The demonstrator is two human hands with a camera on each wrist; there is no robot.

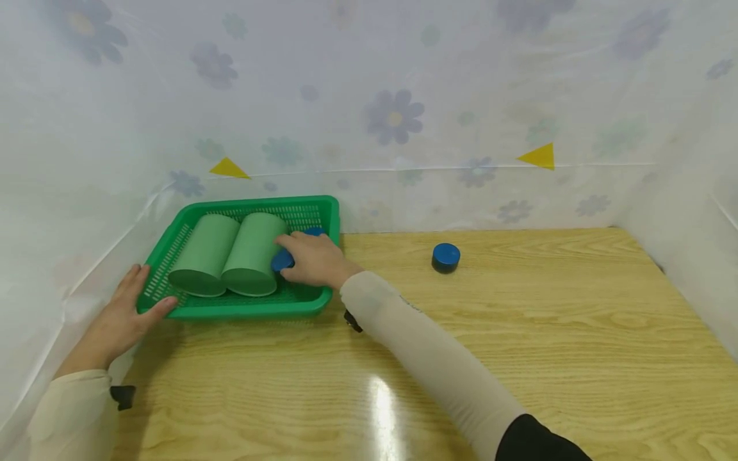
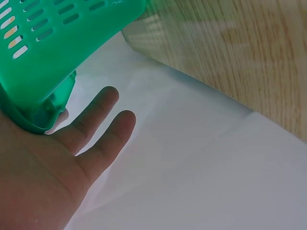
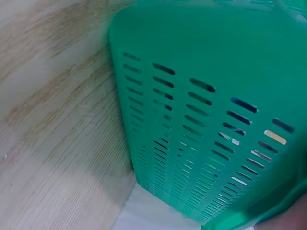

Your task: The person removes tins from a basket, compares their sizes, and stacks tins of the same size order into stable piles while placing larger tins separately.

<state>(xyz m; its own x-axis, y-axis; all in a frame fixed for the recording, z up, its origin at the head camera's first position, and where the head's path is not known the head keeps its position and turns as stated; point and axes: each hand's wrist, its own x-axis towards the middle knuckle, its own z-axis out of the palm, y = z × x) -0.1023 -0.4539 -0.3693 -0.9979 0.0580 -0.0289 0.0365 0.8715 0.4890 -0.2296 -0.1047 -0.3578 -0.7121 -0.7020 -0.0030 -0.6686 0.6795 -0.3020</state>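
Observation:
A green slotted plastic basket stands at the left of the wooden table. Inside it two pale green cylinders lie on their sides, side by side. My right hand reaches over the basket's right rim and grips a short blue cylinder between thumb and fingers, beside the right green cylinder. Another blue piece shows partly behind that hand. My left hand rests against the basket's front left corner, thumb over the rim. In the left wrist view, two of its fingers extend straight and apart.
A short blue cylinder stands on the table, right of the basket. White flowered sheeting hangs along the back and sides, with two yellow triangles on the back part.

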